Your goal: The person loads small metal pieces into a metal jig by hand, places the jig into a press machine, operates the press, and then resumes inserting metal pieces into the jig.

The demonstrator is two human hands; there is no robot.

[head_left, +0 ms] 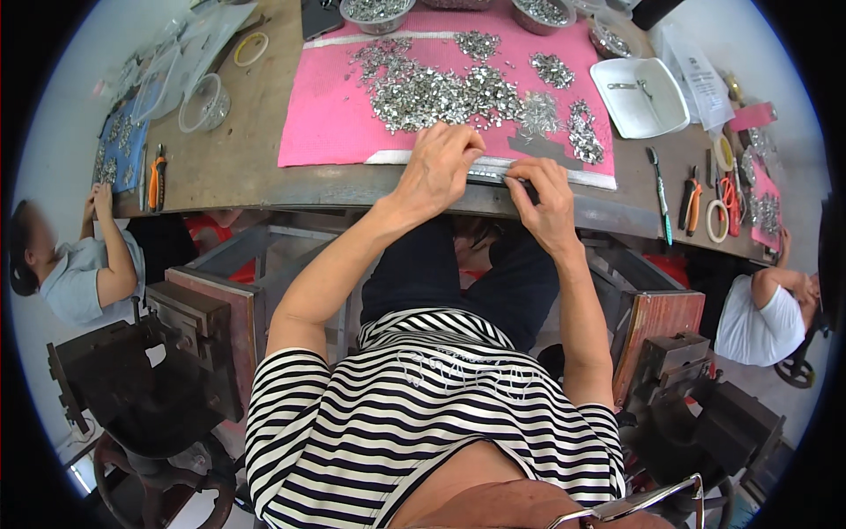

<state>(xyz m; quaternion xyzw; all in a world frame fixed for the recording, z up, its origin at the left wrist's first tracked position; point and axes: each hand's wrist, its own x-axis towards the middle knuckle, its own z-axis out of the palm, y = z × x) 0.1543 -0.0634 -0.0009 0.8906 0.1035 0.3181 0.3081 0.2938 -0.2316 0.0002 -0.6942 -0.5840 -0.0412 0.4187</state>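
Metal strip (493, 169) along the near edge of the pink mat (326, 123), at the front of the bench (238, 167), pinned between both hands. Left hand (438, 167) laid palm-down over the strip's left part, fingers (458, 141) curled and pressing on it, probably to keep it from sliding; cannot tell whether anything small sits under them. Right hand (548, 198) just beside, at the strip's right part, thumb and forefinger pinched shut on a small dark piece at the strip, the other fingers folded back. Hands close together, likely so that one steadies while the other fits. Behind them, a wide heap of small shiny metal parts (441, 88) spread over the mat, within easy reach; smaller heaps to the right (582, 132). Bowls of the same parts (377, 12) along the far edge. White tray (639, 97) right of the mat with a few pieces in it. Tools further right: a green-handled one (659, 189), pliers (692, 201), tape rolls (716, 220). Left of the mat, a clear tub (204, 103) and orange-handled pliers (156, 179). Other people seated at left (84, 264) and right (762, 313), at work on their own mats.
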